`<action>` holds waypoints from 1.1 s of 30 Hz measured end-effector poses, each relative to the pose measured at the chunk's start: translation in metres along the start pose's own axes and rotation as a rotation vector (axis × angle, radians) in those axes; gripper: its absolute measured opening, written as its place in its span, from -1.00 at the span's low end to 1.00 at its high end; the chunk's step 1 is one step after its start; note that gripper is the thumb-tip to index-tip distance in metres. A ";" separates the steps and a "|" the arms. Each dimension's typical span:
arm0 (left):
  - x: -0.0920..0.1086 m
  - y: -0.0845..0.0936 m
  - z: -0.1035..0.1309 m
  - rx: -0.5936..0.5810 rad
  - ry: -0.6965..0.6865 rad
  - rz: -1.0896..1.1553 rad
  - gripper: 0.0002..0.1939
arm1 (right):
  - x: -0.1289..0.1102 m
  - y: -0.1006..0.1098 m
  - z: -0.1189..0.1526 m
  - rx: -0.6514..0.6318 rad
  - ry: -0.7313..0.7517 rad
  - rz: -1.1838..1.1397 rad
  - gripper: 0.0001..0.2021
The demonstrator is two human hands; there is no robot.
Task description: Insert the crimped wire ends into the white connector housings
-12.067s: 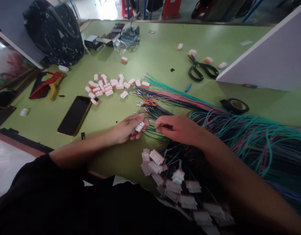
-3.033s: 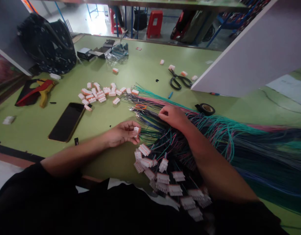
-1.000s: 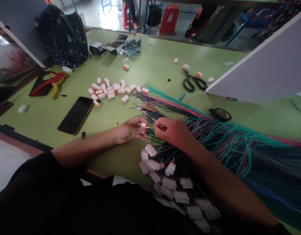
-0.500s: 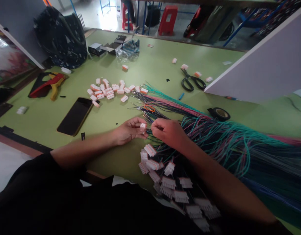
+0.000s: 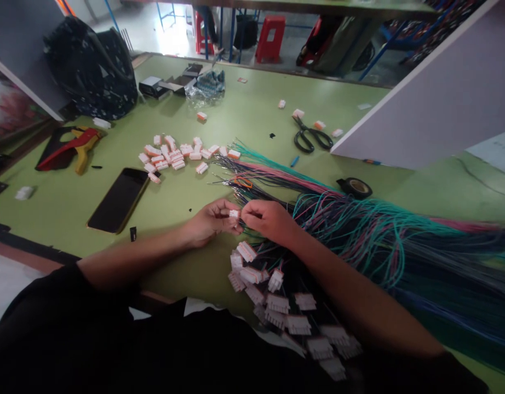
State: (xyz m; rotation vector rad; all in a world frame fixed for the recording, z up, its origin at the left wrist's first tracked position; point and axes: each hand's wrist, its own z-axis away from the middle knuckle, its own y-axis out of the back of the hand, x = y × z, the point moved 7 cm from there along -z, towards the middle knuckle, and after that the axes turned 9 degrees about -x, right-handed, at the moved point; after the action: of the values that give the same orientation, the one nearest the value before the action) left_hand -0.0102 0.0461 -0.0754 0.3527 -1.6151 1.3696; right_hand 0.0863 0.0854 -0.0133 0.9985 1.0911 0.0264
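Note:
My left hand [image 5: 212, 223] pinches a small white connector housing [image 5: 234, 214] between thumb and fingers. Close against its right side, my right hand [image 5: 269, 218] is closed in a pinch on a thin wire, mostly hidden by the fingers. Just beyond both hands lie the bare-tipped ends of a large bundle of green, pink and dark wires [image 5: 394, 241], which runs off to the right. Below the hands, several white connectors with wires attached [image 5: 298, 324] lie in a cluster near my body.
Loose white-and-orange connectors [image 5: 166, 155] are heaped beyond my left hand, near a phone [image 5: 118, 200]. Red-and-yellow pliers [image 5: 74, 149] lie farther left. Black scissors [image 5: 311, 135], black tape [image 5: 356, 188] and a white partition [image 5: 404, 104] are at the right; a dark bag [image 5: 92, 68] stands at back left.
My right hand has come nearer to the connector, narrowing the gap between the hands. My left hand keeps its pinch. The whole view has shifted slightly, so things appear farther left.

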 end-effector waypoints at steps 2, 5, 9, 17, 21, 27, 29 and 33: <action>0.000 -0.001 0.000 -0.020 0.001 0.017 -0.70 | 0.013 0.015 -0.003 -0.043 -0.030 0.047 -0.79; 0.000 -0.001 -0.001 -0.037 0.011 0.047 -0.71 | 0.048 0.057 0.001 0.163 -0.293 0.400 -0.76; -0.002 0.000 -0.002 -0.042 0.030 0.073 -0.71 | 0.071 0.064 0.001 0.101 -0.447 0.846 -0.73; -0.002 0.001 -0.002 -0.031 0.045 0.073 -0.71 | 0.069 0.051 -0.006 0.040 -0.460 0.987 -0.69; -0.003 0.001 -0.003 -0.057 0.048 0.071 -0.71 | 0.070 0.053 -0.005 0.024 -0.408 0.930 -0.74; -0.004 0.001 -0.004 -0.056 0.057 0.081 -0.72 | 0.067 0.045 -0.010 -0.062 -0.401 0.974 -0.72; -0.003 0.001 -0.003 -0.046 0.061 0.079 -0.72 | 0.063 0.043 -0.010 -0.062 -0.419 0.995 -0.68; -0.004 0.002 -0.004 -0.043 0.060 0.077 -0.72 | 0.057 0.039 -0.011 -0.075 -0.374 0.996 -0.66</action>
State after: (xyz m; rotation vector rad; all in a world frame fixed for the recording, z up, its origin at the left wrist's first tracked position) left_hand -0.0080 0.0488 -0.0798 0.2240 -1.6199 1.3881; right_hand 0.1237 0.1422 -0.0285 1.3265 0.1760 0.6547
